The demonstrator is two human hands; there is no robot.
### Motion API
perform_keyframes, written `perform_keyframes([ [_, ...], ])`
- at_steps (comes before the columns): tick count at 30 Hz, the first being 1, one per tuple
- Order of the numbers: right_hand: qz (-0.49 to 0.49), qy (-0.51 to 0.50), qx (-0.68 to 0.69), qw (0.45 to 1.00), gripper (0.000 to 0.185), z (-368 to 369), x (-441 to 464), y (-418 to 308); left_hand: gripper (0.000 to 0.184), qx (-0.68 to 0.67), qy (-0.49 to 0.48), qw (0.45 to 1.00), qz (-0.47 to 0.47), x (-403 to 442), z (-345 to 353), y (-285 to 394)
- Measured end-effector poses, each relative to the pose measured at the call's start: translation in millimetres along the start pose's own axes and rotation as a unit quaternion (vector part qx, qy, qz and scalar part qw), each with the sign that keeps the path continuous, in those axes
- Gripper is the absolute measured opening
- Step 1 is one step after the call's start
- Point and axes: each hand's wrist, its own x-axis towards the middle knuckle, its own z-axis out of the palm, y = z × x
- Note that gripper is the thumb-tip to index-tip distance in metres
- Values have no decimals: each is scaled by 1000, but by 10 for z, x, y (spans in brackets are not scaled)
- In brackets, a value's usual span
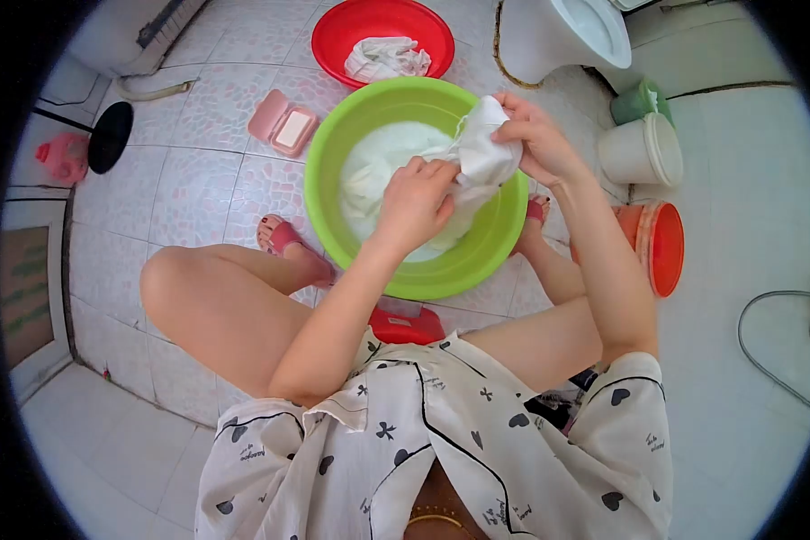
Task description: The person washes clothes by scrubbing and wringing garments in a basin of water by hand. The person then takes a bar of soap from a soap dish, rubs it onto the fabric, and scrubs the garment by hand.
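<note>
Bunched white fabric cloth (488,155), judged limp, slippery and water-heavy, is held by left hand (416,202) and right hand (540,142), best gripped through gathered folds.

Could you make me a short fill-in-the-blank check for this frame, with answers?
1. The left hand and right hand hold a cloth over the near basin, which is ____.
2. A second cloth lies in the far basin, which is ____.
3. In the picture, the soap box is to the ____ of the near basin.
4. Between the green bin and orange bucket stands a ____ bucket.

Missing words: green; red; left; white.
</note>
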Motion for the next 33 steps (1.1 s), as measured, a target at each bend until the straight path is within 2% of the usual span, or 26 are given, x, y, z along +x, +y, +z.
perform_keyframes([
  [5,14,24,-59,998,44,-197,204,272,23,70,-91,990,-80,-60,72,-43],
  [6,-33,58,-181,981,43,-259,262,361,24,63,-115,985,-111,-69,101,-118],
  [8,-122,124,-414,893,41,-423,353,608,26,10,-134,978,-161,-113,185,-282],
  [11,-238,282,-579,727,38,-659,389,1145,27,-114,-119,962,-219,-263,352,-531],
  [13,-94,231,-454,855,40,-683,325,1436,28,-185,-110,943,-256,-346,443,-645],
  [14,-18,201,-381,902,43,-688,260,1558,29,-208,-113,935,-263,-373,476,-692],
  [17,125,165,-308,928,47,-405,36,1664,30,-281,-126,908,-286,-409,522,-743],
  [19,130,114,-238,956,47,-291,-16,1649,30,-331,-132,882,-308,-406,536,-756],
  [22,120,57,-204,970,43,-374,-8,1801,27,-298,-122,907,-272,-428,534,-810],
  [25,117,41,-173,977,38,-381,-25,1843,28,-77,-93,976,-182,-449,459,-822],
  [28,67,101,-99,988,28,-329,-50,1819,24,-19,-49,987,-151,-447,414,-776],
  [31,-2,149,-61,987,18,-318,-69,1690,22,-37,-93,982,-162,-414,376,-778],
  [33,-31,143,-68,987,13,-301,-78,1530,21,-163,-148,951,-219,-416,343,-798],
])
